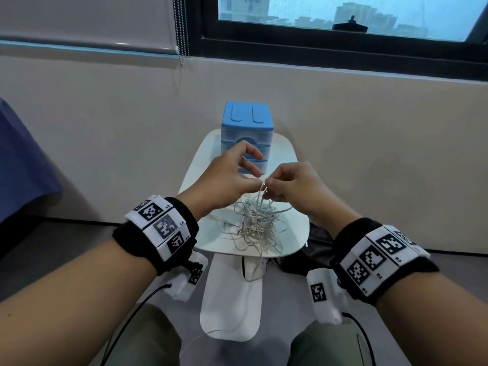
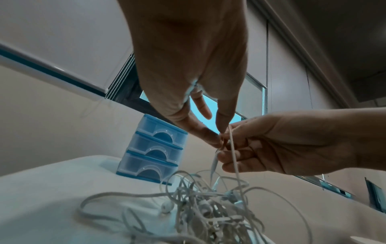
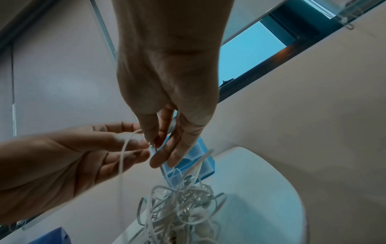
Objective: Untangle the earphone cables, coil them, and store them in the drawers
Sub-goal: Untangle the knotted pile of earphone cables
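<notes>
Indoors, white table [image 1: 287, 159] below window [image 1: 369, 14].

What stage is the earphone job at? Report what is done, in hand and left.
Done: nothing visible; no coil is formed and all three drawers of the blue drawer unit are closed.
In hand: the left hand and right hand both pinch cable strands lifted from the tangled earphone cables on the white table.
Left: nearly all the untangling, then coiling and storing.
</notes>
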{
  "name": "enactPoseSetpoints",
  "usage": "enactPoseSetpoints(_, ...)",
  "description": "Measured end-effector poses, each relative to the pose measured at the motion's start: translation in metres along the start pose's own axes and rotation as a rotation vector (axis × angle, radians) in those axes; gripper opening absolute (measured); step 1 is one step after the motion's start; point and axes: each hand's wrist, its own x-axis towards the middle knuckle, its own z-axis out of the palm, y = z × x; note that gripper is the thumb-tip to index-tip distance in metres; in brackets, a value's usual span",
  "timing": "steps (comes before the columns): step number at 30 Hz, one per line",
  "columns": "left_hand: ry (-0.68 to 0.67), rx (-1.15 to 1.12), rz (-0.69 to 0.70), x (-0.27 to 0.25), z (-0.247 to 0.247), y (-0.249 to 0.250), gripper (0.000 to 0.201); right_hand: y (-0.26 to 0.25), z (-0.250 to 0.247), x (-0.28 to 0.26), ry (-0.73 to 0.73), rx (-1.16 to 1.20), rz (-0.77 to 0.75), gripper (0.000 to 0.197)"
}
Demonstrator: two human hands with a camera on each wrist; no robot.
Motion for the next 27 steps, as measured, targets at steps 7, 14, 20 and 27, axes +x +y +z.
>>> enactPoseSetpoints(7,-0.151,0.186,-0.152,-0.005,0.017,-0.033,0.012,0.001,0.003,-0.001,-0.045,0.257,0.039,0.023)
enactPoseSetpoints(14,-0.074,0.369,-0.127,-0.006,0.044,-0.045,0.012,0.014,0.013,-0.007,-0.128,0.256,0.176,0.013)
enactPoseSetpoints(20,-0.038,0.448,-0.085,-0.002,0.046,-0.049,0.014,0.022,0.011,-0.004,-0.064,0.044,0.157,0.035)
enactPoseSetpoints(27,-0.081,0.443,-0.079,-0.001,0.041,-0.049,0.014,0.017,-0.001,0.007,-0.001,-0.269,0.092,0.022)
